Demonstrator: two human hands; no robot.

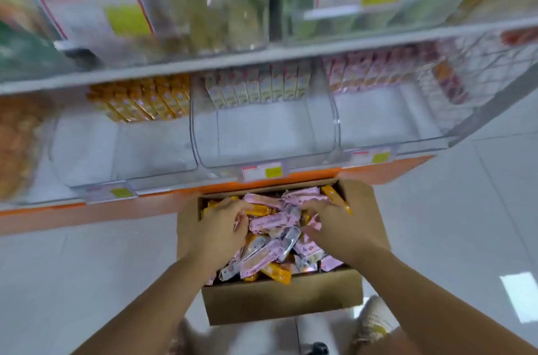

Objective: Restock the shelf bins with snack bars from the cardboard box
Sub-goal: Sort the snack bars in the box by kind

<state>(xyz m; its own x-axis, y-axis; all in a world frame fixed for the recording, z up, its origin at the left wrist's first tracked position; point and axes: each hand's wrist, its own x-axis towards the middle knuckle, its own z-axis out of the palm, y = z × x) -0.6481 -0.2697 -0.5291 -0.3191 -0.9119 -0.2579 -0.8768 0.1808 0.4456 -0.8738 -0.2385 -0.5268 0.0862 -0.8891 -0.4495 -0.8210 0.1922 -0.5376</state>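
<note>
An open cardboard box (282, 299) stands on the floor before the shelf, filled with loose snack bars (270, 253) in pink, orange and silver wrappers. Both my hands are inside it. My left hand (221, 226) lies on the left part of the pile, its fingers curled into the bars near a pink one. My right hand (334, 223) lies on the right part with its fingers bent down among pink bars. Above, three clear shelf bins hold rows of bars at their backs: orange in the left bin (125, 151), pale in the middle bin (262, 136), pink in the right bin (387, 122).
An orange plinth (87, 212) runs under the bottom shelf. Price tags (263, 172) hang on the shelf's front edge. An upper shelf (262, 55) carries more clear bins. A wire basket (465, 75) stands at the right. Pale floor tiles surround the box; my shoe (374, 319) is beside it.
</note>
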